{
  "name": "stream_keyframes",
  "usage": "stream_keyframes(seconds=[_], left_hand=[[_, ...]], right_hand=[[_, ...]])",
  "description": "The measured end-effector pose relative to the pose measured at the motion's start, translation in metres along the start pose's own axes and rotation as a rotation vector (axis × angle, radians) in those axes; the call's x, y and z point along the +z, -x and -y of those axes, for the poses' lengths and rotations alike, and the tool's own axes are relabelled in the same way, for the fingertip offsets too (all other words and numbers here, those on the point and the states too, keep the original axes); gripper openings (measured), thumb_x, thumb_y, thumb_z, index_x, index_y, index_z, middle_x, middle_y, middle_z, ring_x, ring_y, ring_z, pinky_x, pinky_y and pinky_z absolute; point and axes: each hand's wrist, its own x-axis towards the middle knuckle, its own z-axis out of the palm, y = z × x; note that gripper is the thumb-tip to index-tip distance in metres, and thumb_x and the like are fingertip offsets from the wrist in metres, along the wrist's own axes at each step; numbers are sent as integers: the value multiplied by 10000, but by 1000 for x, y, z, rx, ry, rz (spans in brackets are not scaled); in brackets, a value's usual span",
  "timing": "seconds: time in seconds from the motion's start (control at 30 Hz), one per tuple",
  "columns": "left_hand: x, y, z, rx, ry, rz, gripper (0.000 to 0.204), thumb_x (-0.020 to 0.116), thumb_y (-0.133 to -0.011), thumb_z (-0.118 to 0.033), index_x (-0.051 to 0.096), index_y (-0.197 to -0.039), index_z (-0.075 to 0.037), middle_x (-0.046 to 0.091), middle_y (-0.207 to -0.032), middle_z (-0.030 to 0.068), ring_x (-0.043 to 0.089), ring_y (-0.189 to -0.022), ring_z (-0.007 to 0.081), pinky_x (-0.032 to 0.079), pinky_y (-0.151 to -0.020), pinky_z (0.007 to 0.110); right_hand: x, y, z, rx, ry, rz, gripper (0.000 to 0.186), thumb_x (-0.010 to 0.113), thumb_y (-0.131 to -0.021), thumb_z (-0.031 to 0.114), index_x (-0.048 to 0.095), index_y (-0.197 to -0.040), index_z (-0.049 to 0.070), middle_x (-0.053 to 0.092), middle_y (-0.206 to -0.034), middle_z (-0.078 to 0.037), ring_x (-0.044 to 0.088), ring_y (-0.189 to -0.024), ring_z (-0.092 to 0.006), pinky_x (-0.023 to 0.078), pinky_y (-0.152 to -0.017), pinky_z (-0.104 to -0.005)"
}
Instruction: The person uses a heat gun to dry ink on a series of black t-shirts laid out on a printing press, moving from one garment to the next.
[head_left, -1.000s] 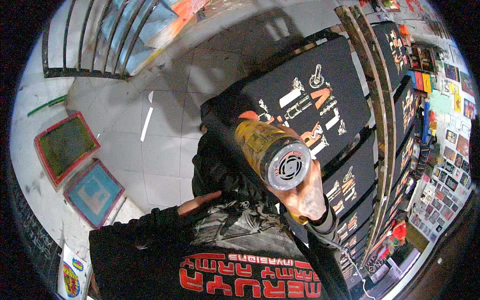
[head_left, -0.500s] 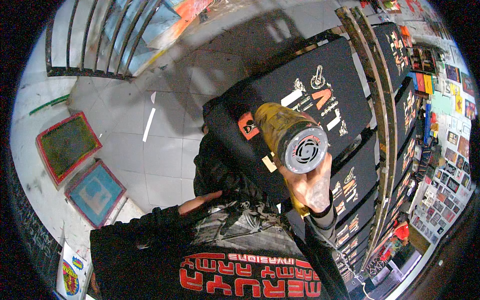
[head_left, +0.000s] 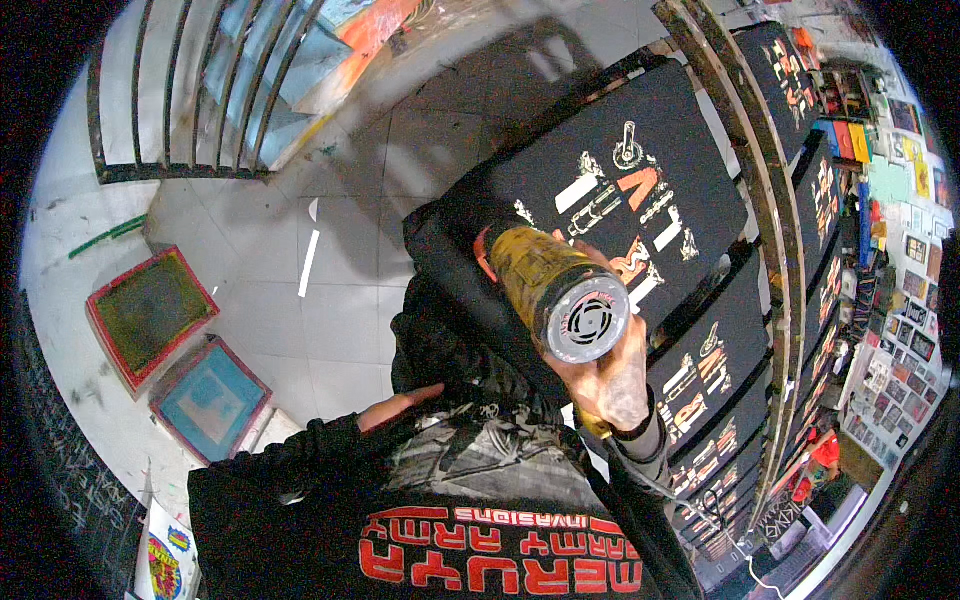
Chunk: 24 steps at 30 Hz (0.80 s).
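Pale floor tiles are flanked by a row of black printed panels. Above the closest panel, toward its near edge, a yellow heat gun is grasped by the right hand; the left hand is rested against the dark shirt, and its grip cannot be told.

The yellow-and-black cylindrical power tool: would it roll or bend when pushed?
The tool may roll somewhat, since its body looks round. It probably feels stiff in the right hand, as its vented end looks hard.
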Motion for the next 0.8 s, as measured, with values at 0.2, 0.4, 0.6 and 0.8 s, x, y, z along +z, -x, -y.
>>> stream_keyframes(seconds=[0.2, 0.4, 0.6, 0.8], left_hand=[[28, 14, -65, -84, -605, -7, 646, 505, -1016, -266, 229, -1550, -27, 322, -1568, 104, 334, -1425, 222, 220, -1192, 334], [9, 21, -70, -521, -115, -82, 602, 483, -1025, -278, 273, -1531, -28, 351, -1554, 122, 413, -1372, 230, 354, -1126, 338], [-55, 10, -177, -126, -1076, -173, 421, 525, -991, -376, 628, -1236, -50, 701, -1123, 124, 675, -979, 242, 520, -884, 372], [-8, -69, -217, 787, -1947, -694, 531, 544, -948, -422, 528, -1364, -92, 544, -1403, 108, 446, -1353, 330, 396, -1059, 492]], right_hand=[[-12, 12, -18, -293, 512, -35, 789, 748, -733, 64, 403, -1442, 42, 688, -1100, -122, 694, -978, -236, 555, -892, -342], [-13, 41, -6, -90, 441, 94, 797, 793, -736, 102, 412, -1435, 53, 711, -1075, -120, 706, -1000, -273, 556, -897, -370], [-20, 46, -4, -81, 378, 70, 710, 755, -799, 137, 431, -1426, 59, 684, -1109, -87, 681, -1009, -229, 550, -921, -359], [-58, 25, 1, -5, 159, -171, 669, 694, -702, -19, 486, -1337, -3, 656, -1186, -131, 647, -1080, -236, 499, -981, -376]])
